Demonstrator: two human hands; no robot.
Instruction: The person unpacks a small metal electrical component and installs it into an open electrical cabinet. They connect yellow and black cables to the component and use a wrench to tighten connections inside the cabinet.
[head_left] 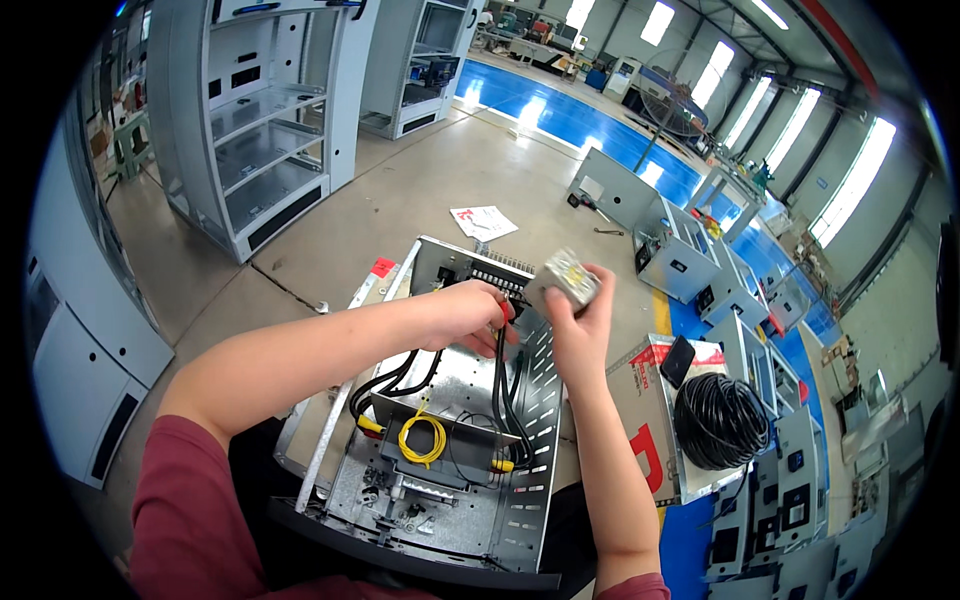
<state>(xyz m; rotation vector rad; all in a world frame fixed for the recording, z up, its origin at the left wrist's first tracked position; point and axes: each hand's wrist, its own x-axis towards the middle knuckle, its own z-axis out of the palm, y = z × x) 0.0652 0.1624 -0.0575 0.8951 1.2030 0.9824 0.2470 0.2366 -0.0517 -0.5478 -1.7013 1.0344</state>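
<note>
A tall grey cabinet (345, 110) stands at the back left, and an uncovered metal box (490, 522) lies in front of the person, below both hands. A big coil (720, 422) of black cable sits to the right of the box, apart from it. Inside the box, thick black cables (500, 390) run up toward a strip (490, 278) at the far end. The left hand (468, 313) is over those cables, near the strip, with its fingers bent; I cannot tell if they pinch anything. The right hand (580, 325) grips a pale block (566, 277) between thumb and fingers, up above the far right part of the box. A yellow loop (404, 438) of wire lies in the middle of the box. A little red bit (506, 312) shows at the left fingertips. To do this well, I think the left hand should hold the cables steady, so they do not twist or rub on the metal edge, and the right hand needs a firm hold so the block does not drop. The block is blurry, so its yellow part is hard to make out. The left hand hides the cable tips, and the cabinet's top is cut off.
</note>
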